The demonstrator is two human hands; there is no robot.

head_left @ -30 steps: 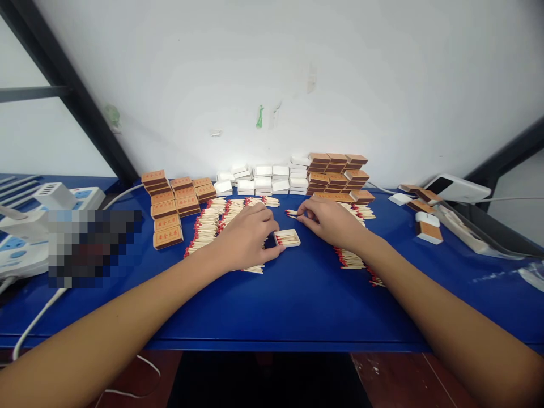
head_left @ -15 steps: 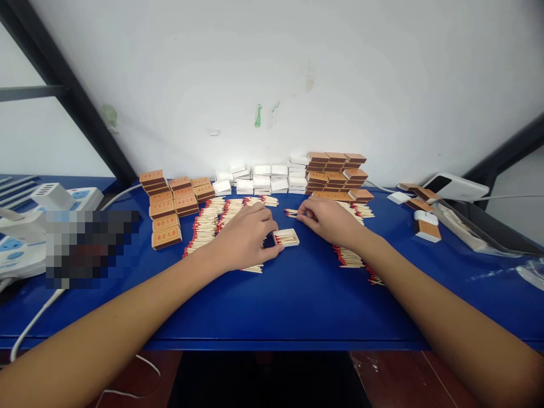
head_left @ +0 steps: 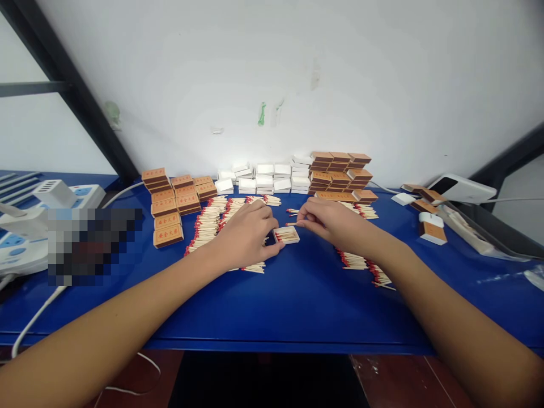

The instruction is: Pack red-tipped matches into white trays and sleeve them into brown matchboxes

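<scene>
Between thumb and fingers, my left hand (head_left: 249, 235) grips the left end of a small white matchbox tray (head_left: 292, 240) lying on the blue table. Several red-tipped matches (head_left: 285, 234) rest inside the tray. Just above its right side, my right hand (head_left: 325, 220) pinches a match (head_left: 292, 224), its red head pointing left. A couple of loose matches (head_left: 293, 212) lie on the table past those fingertips. Rows of matches (head_left: 207, 224) spread to the left, partly under my left hand, and more matches (head_left: 355, 260) lie beneath my right forearm.
White trays (head_left: 264, 180) are stacked along the wall, beside a stack of orange matchbox sleeves (head_left: 339, 171). Orange matchboxes (head_left: 168, 235) stand at the left. A power strip (head_left: 87, 198) and cables occupy the far left; a white device (head_left: 461, 188) sits at the right.
My right hand has moved slightly toward me, bringing a match close over the tray's right side. My left hand keeps its hold on the tray.
</scene>
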